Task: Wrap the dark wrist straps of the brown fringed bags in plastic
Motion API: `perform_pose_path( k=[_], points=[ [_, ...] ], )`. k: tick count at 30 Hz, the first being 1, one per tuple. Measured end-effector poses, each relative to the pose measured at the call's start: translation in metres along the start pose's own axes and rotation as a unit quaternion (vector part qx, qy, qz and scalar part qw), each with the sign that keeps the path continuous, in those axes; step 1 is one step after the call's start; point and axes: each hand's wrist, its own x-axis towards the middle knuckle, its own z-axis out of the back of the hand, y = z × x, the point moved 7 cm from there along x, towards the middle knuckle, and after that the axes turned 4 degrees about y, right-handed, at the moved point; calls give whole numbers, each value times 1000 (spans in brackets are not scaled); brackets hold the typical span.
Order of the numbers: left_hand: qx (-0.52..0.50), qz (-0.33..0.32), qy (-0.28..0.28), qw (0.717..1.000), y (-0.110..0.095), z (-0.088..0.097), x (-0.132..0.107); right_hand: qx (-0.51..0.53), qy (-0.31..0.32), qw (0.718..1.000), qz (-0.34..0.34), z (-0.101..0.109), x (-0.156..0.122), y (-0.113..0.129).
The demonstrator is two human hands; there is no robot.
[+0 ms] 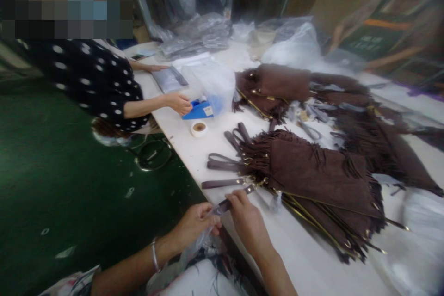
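Observation:
My left hand (196, 224) and my right hand (247, 219) meet at the table's near edge, both pinching a thin dark strap (231, 200) with a metal end. Clear plastic film hangs from my left hand. The strap leads toward a stack of brown fringed suede bags (312, 173) with gold chains lying just right of my hands. Several loose brown straps (224, 164) lie beside that stack.
A person in a dotted black top leans on the white table (298, 259) at left, one hand (180, 101) at a blue tape dispenser (199, 110). A tape roll (199, 128), clear plastic bags (211, 78) and more brown bags (277, 85) lie further back. The floor at left is green.

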Motion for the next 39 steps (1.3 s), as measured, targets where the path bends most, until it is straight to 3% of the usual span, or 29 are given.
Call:
perform_pose_path(
  k=[6,13,15,17,19,22,25,27,30,35,39],
  points=[
    [73,-1,2,997,-15,-9,2,-35,9,999,8,-4,-3,-2],
    [110,0,-13,994,-1,-7,21,16,10,1000,25,-16,-12,6],
    [118,-9,-5,993,-1,-7,27,81,-19,996,34,-16,-17,3],
    [128,-10,10,992,-3,-6,31,161,-105,981,-6,-10,-24,-13],
    [129,-7,35,991,-8,-3,32,263,-202,937,-113,-6,-34,-43],
    [126,-3,81,989,-17,2,27,471,-252,798,-279,-23,-42,-79],
    [142,7,106,984,-22,5,22,648,-242,655,-305,-40,-31,-83],
    [150,14,116,982,-22,4,21,694,-263,604,-290,-39,-22,-83],
    [140,17,134,981,-18,-2,25,705,-290,584,-277,-33,-16,-84],
    [88,31,157,983,-5,-19,40,733,-242,584,-253,-28,-13,-79],
    [91,23,147,985,-12,-36,56,715,-233,603,-264,-28,-20,-81]
  ],
)
